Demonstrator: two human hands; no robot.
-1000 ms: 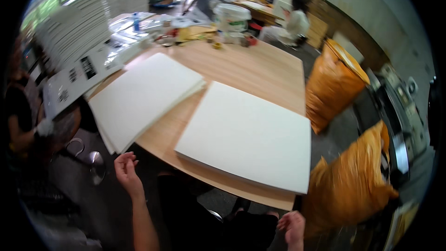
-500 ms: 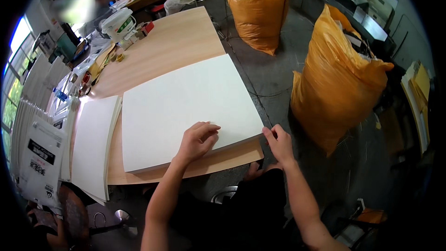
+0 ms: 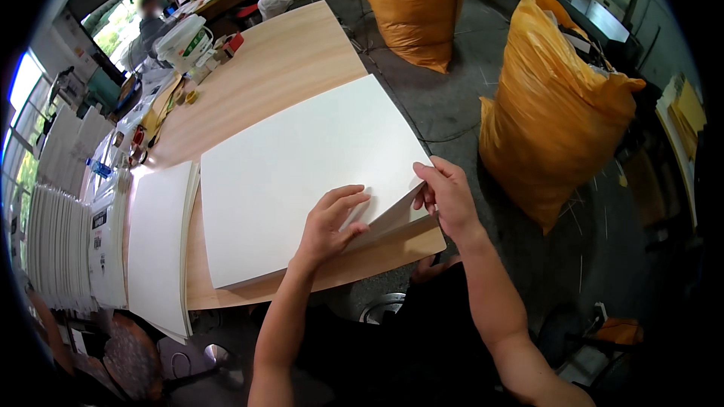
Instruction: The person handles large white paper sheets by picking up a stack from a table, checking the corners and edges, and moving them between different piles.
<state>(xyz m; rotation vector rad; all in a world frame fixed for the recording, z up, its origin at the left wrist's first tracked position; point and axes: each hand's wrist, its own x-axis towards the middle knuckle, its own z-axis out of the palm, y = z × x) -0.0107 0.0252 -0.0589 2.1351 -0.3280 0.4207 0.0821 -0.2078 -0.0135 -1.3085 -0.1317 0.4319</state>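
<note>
A large white sheet lies on top of a stack of white sheets on the wooden table. My right hand pinches its near right corner, thumb on top and fingers beneath. That corner is bent up off the sheets below, leaving a gap along the near edge. Over the sheet's near edge is my left hand, open with fingers spread; whether it presses on the paper is hard to tell. A second stack of white sheets sits to the left, overhanging the table's front edge.
Two big orange sacks stand on the floor to the right. A white bucket, tape rolls and a bottle line the far left side. White bundles are stacked at left. Other people are at the back and lower left.
My right hand has moved up and inward, raising the sheet's near right corner. My left hand has shifted slightly right, its fingers spreading. A printed white package at left is no longer in its earlier place.
</note>
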